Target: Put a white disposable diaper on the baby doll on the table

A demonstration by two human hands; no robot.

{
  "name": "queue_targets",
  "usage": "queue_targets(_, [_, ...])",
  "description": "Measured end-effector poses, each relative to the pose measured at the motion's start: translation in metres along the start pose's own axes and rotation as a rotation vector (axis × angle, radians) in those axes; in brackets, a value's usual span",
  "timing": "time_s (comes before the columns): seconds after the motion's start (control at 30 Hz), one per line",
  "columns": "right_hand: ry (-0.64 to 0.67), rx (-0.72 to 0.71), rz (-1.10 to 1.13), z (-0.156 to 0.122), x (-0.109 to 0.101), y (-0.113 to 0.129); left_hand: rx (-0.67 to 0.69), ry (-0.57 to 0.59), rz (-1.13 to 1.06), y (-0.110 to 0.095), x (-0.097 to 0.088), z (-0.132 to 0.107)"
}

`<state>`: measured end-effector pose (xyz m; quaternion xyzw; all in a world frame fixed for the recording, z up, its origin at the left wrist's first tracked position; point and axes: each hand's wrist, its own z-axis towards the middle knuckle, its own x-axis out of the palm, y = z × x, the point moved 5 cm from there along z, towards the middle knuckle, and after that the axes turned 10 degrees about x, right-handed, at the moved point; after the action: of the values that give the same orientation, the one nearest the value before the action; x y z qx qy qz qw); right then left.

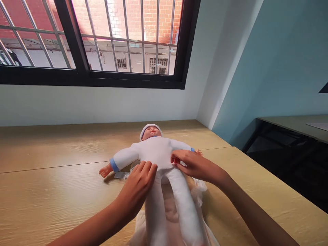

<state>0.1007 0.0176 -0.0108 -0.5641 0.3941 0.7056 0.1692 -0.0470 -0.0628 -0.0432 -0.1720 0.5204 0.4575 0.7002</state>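
Note:
A baby doll [156,152] in a white suit with blue cuffs and a white cap lies on its back on the wooden table [51,191], head toward the window. My left hand [138,184] rests on the doll's left hip, its fingers curled against the cloth. My right hand [193,165] pinches the suit at the doll's waist on the other side. Thin white fabric or plastic [198,191] lies under the doll's legs.
The table runs to the wall under a barred window [102,37]. Its right edge [279,181] drops off to a dark gap, with another desk [294,124] beyond it by the blue wall.

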Motion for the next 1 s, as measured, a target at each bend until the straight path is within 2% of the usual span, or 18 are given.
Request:
queue_targets(0.27, [0.08,0.047,-0.074,-0.002,-0.001,-0.001,-0.006,0.049,-0.09,0.006,-0.005,0.002])
queue_targets(0.43, [0.059,0.014,-0.094,-0.002,0.002,0.001,0.024,0.04,-0.079,0.003,-0.003,0.002])
queue_targets(0.67, [0.063,0.014,-0.088,-0.007,0.001,0.006,0.024,-0.045,-0.096,-0.005,-0.006,0.002])
queue_targets(0.77, [0.111,0.008,-0.031,-0.011,-0.004,0.008,0.062,-0.041,-0.22,-0.013,-0.013,0.003])
queue_targets(0.87, [0.177,-0.001,0.041,-0.015,-0.011,0.008,0.053,-0.139,-0.389,-0.012,-0.022,0.002])
queue_targets(0.93, [0.149,0.006,0.058,-0.014,-0.016,0.005,0.018,-0.227,-0.371,-0.005,-0.023,0.001])
queue_targets(1.0, [0.058,0.043,0.055,-0.009,-0.018,0.001,0.003,-0.232,-0.302,0.004,-0.015,0.0])
